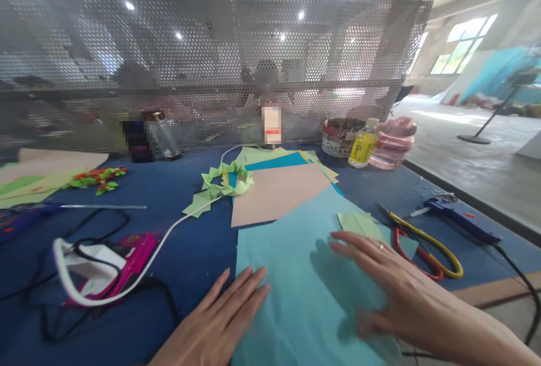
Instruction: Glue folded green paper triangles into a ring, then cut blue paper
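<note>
A light blue sheet of paper [291,264] lies on the dark blue table in front of me. Flat on its left edge rests my left hand [228,315], fingers stretched out. My right hand [380,281] hovers over the sheet's right side, its fingers apart and holding nothing, and its shadow falls on the paper. Under the blue sheet is a pinkish sheet [274,191], with more coloured sheets below. A small pale green piece of paper [359,223] lies just beyond my right fingertips. Scissors [426,248] with red and yellow handles lie to the right of that hand.
A blue glue gun [465,217] lies at the far right. On the left are a pink box [139,256], a white cable [164,236] and artificial leaves [101,177]. Behind stand a folded green paper ring [228,180], a yellow-labelled bottle [362,149], a pink jug [393,143] and a basket [336,143].
</note>
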A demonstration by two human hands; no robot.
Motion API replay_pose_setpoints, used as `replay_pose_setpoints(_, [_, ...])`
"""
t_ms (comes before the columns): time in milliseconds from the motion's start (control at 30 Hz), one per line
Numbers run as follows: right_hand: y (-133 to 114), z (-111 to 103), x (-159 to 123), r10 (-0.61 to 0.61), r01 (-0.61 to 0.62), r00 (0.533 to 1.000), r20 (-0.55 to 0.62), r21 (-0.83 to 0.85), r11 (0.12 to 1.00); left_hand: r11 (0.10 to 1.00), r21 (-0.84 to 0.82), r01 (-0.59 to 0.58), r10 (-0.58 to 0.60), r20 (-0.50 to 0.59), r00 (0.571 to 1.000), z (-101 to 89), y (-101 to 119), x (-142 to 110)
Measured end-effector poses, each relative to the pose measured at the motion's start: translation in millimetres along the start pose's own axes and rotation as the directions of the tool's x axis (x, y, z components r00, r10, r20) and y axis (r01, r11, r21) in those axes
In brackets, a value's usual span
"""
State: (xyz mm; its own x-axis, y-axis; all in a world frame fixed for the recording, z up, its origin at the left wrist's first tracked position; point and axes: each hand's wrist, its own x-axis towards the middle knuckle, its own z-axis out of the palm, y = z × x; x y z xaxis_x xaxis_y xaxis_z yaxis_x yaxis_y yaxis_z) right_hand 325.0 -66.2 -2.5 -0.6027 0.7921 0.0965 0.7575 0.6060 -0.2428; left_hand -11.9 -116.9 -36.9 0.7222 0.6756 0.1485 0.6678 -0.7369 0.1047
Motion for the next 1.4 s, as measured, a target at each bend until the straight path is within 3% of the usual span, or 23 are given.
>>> replay_pose_setpoints(67, [-1, -4, -11, -0.097, 0.091, 0.986, 0.138, 0.046, 0.995, 0.999, 0.030, -0.009, 0.009, 0.017, 1.000, 5.2, -3, -1])
replay_pose_setpoints(133, [-3, -7, -17, -0.104, 0.092, 0.977, 0.186, 0.077, 0.993, 0.999, 0.031, 0.009, -0.010, 0.015, 1.000, 6.8, -4, -2])
replay_pose_setpoints(400, [-9, -26, -10, -0.014, -0.016, 0.983, 0.184, 0.161, 0.987, 0.979, -0.194, 0.061, -0.063, -0.001, 0.998, -8.3, -11, -3])
replay_pose_setpoints(500, [-4, -28, -4, -0.003, -0.026, 0.993, 0.119, 0.238, 0.971, 0.934, -0.325, 0.152, -0.183, -0.067, 0.981, -9.5, -12, 0])
replay_pose_setpoints(633, [0, -20, 14, 0.106, -0.103, 0.994, 0.007, 0.327, 0.939, 0.811, -0.496, 0.311, -0.444, -0.175, 0.879, -9.9, -3, 15])
replay_pose_setpoints(733, [-1, -9, 32, 0.200, -0.175, 0.979, -0.037, 0.347, 0.921, 0.706, -0.528, 0.471, -0.649, -0.217, 0.729, -9.9, 3, 29])
replay_pose_setpoints(800, [-1, -2, 43, 0.261, -0.228, 0.963, -0.062, 0.328, 0.917, 0.661, -0.513, 0.548, -0.723, -0.239, 0.648, -8.6, 3, 36])
replay_pose_setpoints(1000, [-6, 11, 59, 0.352, -0.316, 0.914, -0.201, 0.189, 0.930, 0.620, -0.451, 0.642, -0.779, -0.252, 0.574, 0.1, 0, 42])
replay_pose_setpoints(1100, [-9, 16, 60, 0.343, -0.332, 0.913, -0.220, 0.085, 0.939, 0.629, -0.453, 0.631, -0.776, -0.335, 0.534, 4.5, 2, 45])
replay_pose_setpoints(1167, [-10, 19, 61, 0.334, -0.346, 0.914, -0.232, -0.012, 0.938, 0.712, -0.385, 0.587, -0.698, -0.478, 0.533, 6.7, 4, 47])
replay_pose_setpoints(1233, [-11, 21, 61, 0.310, -0.340, 0.918, -0.247, -0.090, 0.936, 0.804, -0.233, 0.547, -0.560, -0.605, 0.566, 8.5, 6, 49])
replay_pose_setpoints(1300, [-11, 23, 61, 0.283, -0.321, 0.927, -0.247, -0.132, 0.938, 0.873, -0.064, 0.484, -0.414, -0.622, 0.665, 10.9, 9, 52])
replay_pose_setpoints(1400, [-13, 24, 62, 0.249, -0.286, 0.943, -0.223, -0.156, 0.945, 0.944, 0.082, 0.321, -0.239, -0.503, 0.831, 16.6, 14, 56])
